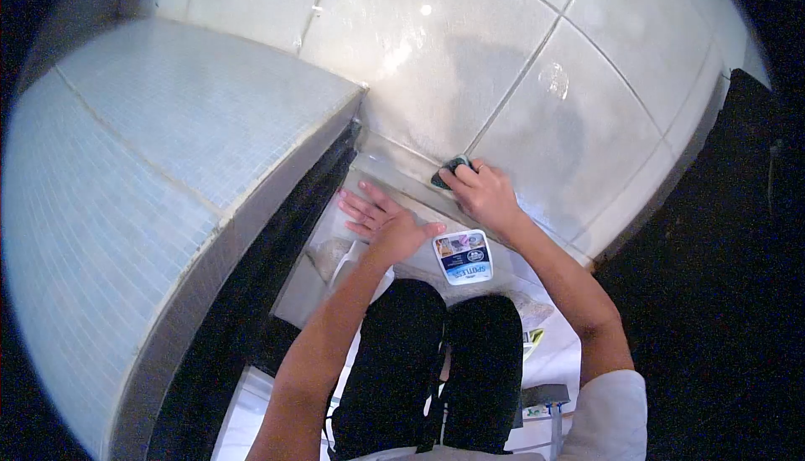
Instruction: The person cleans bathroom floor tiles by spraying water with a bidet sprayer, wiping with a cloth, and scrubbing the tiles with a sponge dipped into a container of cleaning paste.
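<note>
My right hand (486, 197) grips scrub pad (454, 164) beyond tub (464, 257); left hand (391, 226) spread, holding nothing, beside tub. If ledge (426, 208) wet, left palm might slip, knocking tub.

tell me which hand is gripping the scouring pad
The right hand, closed on the dark green scouring pad; the left hand is spread open beside the labelled tub.

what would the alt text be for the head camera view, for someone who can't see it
A person's right hand holds a dark scrubbing pad at the lower edge of large pale tiles. The left hand is spread beside a white tub with a blue label.
</note>
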Available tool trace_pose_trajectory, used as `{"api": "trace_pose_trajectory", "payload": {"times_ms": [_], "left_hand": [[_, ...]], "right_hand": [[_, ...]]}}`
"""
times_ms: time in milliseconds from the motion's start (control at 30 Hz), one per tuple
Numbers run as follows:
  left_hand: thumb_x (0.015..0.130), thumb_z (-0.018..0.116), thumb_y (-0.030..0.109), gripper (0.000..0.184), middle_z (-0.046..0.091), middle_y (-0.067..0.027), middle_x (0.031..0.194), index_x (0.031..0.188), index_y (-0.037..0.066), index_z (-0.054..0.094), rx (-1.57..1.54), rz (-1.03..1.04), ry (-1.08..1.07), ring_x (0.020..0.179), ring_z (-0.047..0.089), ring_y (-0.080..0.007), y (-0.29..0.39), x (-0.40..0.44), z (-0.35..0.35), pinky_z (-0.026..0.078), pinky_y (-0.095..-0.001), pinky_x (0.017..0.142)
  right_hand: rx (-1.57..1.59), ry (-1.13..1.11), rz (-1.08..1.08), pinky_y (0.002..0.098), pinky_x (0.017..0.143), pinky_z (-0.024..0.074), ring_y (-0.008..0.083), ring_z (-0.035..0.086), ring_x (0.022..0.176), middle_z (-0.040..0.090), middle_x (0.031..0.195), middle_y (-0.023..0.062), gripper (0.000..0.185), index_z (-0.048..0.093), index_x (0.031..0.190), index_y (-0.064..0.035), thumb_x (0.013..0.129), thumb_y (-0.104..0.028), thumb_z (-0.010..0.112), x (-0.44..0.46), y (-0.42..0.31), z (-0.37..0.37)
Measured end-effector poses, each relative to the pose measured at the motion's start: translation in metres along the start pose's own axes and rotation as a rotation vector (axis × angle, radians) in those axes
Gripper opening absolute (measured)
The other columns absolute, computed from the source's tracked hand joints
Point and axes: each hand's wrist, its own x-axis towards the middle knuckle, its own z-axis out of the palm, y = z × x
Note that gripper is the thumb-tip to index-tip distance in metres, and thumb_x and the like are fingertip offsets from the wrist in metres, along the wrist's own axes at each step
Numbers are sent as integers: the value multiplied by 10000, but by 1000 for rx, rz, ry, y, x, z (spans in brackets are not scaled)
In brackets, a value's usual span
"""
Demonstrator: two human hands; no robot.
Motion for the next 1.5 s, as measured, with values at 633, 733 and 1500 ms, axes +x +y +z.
{"api": "trace_pose_trajectory", "payload": {"times_ms": [633,733,1500], "left_hand": [[541,778,658,1550,-379,-430,1288,1280,-78,-368,23,91,2,1194,-364,-589,-5,0,1,-83,-739,950],[554,782,642,1542,-386,-430,1283,1273,-76,-378,-16,70,13,1187,-369,-593,1,0,1,-87,-739,949],[571,807,569,1519,-409,-414,1278,1288,-27,-392,-102,156,68,1196,-368,-584,-4,-1,1,-110,-736,936]], "right_hand": [[11,38,-58,342,566,511,201,556,792,515,872,25,295,623,958,-124,665,-160,631,21,-1,5],[-60,-39,-118,340,568,511,198,557,806,507,860,29,253,627,915,-115,668,-171,630,1,9,-9],[-139,380,-156,447,801,407,282,548,920,576,1027,75,260,668,980,-165,726,-129,625,19,15,22]]}}
